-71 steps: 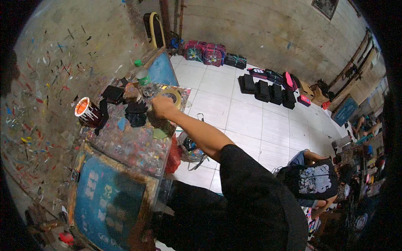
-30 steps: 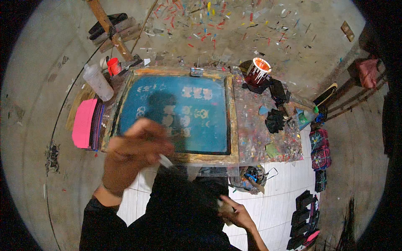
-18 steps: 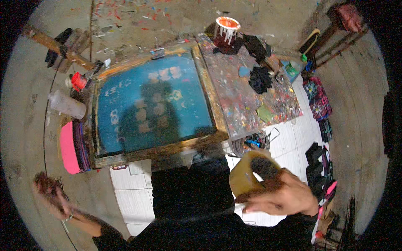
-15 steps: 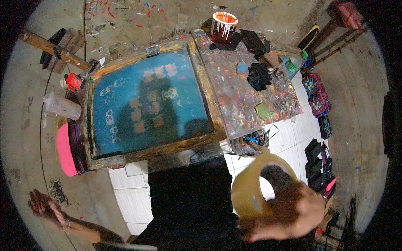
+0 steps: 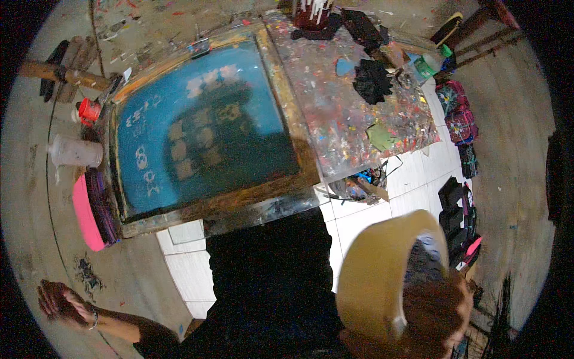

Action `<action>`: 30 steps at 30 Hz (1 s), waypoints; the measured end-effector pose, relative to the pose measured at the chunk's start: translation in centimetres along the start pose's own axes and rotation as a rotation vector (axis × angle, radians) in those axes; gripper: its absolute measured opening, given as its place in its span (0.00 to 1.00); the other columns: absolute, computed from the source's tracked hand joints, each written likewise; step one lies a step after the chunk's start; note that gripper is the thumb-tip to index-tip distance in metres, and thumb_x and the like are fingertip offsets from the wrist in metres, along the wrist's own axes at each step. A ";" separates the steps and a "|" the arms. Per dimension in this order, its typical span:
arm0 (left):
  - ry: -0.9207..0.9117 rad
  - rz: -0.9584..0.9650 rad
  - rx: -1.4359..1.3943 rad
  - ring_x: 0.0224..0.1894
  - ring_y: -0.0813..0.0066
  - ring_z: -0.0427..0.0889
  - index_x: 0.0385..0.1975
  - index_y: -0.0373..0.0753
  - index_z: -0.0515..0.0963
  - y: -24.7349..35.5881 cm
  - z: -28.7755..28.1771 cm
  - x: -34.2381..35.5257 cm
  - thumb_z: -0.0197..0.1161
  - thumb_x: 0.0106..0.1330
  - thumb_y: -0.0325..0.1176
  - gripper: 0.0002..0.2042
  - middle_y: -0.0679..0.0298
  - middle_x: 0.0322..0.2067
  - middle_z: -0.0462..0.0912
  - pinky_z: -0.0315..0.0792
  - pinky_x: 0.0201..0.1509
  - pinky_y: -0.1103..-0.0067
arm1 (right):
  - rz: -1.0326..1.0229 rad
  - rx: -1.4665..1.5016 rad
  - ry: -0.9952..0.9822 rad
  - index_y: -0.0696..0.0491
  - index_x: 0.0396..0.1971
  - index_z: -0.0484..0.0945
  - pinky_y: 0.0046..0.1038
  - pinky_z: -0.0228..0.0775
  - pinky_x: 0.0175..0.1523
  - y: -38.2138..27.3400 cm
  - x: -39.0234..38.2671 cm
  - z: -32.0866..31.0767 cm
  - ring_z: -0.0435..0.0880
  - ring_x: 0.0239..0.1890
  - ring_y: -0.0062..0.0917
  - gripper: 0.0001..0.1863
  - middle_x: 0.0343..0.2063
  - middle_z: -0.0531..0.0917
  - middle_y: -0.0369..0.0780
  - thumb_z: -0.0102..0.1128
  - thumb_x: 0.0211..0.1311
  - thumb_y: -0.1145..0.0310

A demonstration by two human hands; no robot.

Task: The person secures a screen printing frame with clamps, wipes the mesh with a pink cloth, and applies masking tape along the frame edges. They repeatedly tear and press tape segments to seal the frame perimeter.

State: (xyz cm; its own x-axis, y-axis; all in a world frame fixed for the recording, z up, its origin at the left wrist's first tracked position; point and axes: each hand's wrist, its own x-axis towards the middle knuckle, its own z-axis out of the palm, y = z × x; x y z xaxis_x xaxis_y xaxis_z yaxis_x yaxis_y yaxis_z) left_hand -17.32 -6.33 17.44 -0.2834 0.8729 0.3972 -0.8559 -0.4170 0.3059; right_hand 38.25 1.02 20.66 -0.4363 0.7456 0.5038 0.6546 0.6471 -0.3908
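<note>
A wide roll of yellowish-brown packing tape (image 5: 372, 276) is held up at the lower right. My right hand (image 5: 441, 316) grips its side, with the fingers partly hidden behind the roll. At the far lower left my left hand (image 5: 64, 306) is held out away from the table, its fingers loosely bent and apart, nothing visible in them. In front of my body lies a screen-printing frame (image 5: 308, 157) with blue mesh (image 5: 140, 122) and pale cartoon shapes; my shadow falls across it. Neither hand touches the frame.
Right of the frame is a paint-spattered tabletop (image 5: 326, 110) with a black crumpled cloth (image 5: 372, 82) and a paint-dripped can (image 5: 311, 15). A plastic container (image 5: 76, 151), a red cup (image 5: 89, 110) and a pink stack (image 5: 88, 212) stand left. Dark bundles (image 5: 455, 116) line the right-hand floor.
The tape roll and my right hand have moved right and slightly down, and the roll has turned. My view has shifted, so the table sits higher. My left hand stays out at the left.
</note>
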 end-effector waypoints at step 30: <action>0.462 0.124 0.678 0.49 0.67 0.70 0.56 0.37 0.68 -3.4 -16.0 3.0 0.51 0.70 0.30 0.16 0.57 0.53 0.70 0.69 0.52 0.78 | 0.145 -0.055 -0.103 0.57 0.38 0.78 0.34 0.73 0.47 0.8 3.6 2.9 0.81 0.40 0.39 0.14 0.38 0.81 0.47 0.67 0.52 0.69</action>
State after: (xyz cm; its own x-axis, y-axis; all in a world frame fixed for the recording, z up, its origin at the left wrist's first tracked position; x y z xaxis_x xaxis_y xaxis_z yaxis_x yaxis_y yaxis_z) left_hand -22.19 1.80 3.73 -0.6346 0.7647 0.1121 -0.4021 -0.4505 0.7971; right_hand 35.42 4.65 19.91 -0.3945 0.8444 0.3625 0.7466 0.5245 -0.4092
